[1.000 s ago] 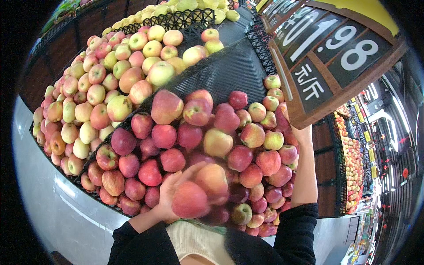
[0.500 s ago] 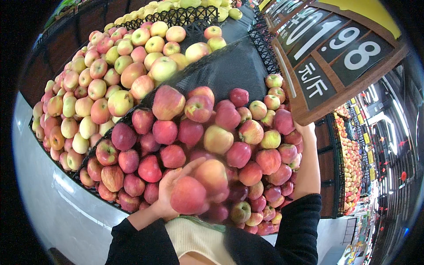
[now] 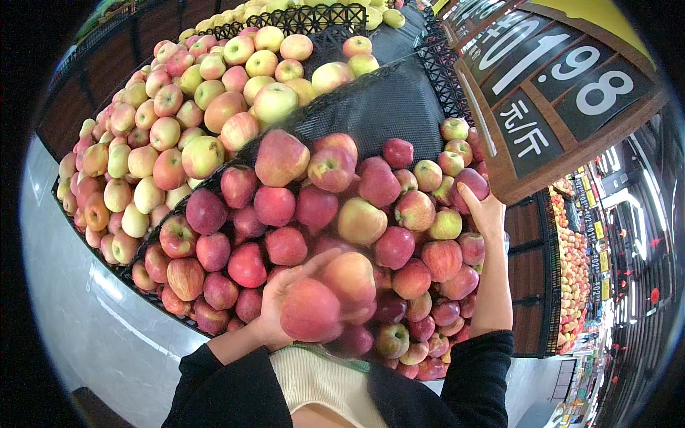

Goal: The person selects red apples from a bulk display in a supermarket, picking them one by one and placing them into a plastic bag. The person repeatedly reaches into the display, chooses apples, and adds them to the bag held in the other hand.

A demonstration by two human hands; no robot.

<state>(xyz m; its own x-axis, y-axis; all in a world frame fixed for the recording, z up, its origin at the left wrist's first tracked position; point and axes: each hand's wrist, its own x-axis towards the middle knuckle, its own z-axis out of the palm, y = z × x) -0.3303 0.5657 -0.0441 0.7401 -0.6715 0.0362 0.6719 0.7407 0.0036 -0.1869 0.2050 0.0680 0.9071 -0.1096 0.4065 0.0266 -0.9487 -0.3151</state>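
My left hand (image 3: 275,303) cups a red apple (image 3: 310,310), with a yellowish-red apple (image 3: 348,278) pressed against it. A hazy patch surrounds these two; I cannot tell whether it is clear plastic. Out to the right, my right hand (image 3: 485,209) is closed on a dark red apple (image 3: 471,187) at the right side of the pile; its far fingers are hidden. Below and around both hands lie many red apples (image 3: 246,267), with some yellow-green ones among them.
A wood-framed price board (image 3: 564,93) hangs close above my right hand. Paler apples (image 3: 164,132) fill the left side, beyond a black divider. Black mesh matting (image 3: 378,100) lies behind the red apples. Another fruit stand (image 3: 571,264) is at the far right.
My right hand, partly hidden by the board's edge before, now shows with a finger over the dark red apple. My left hand still cups its apples; the whole view has shifted slightly.
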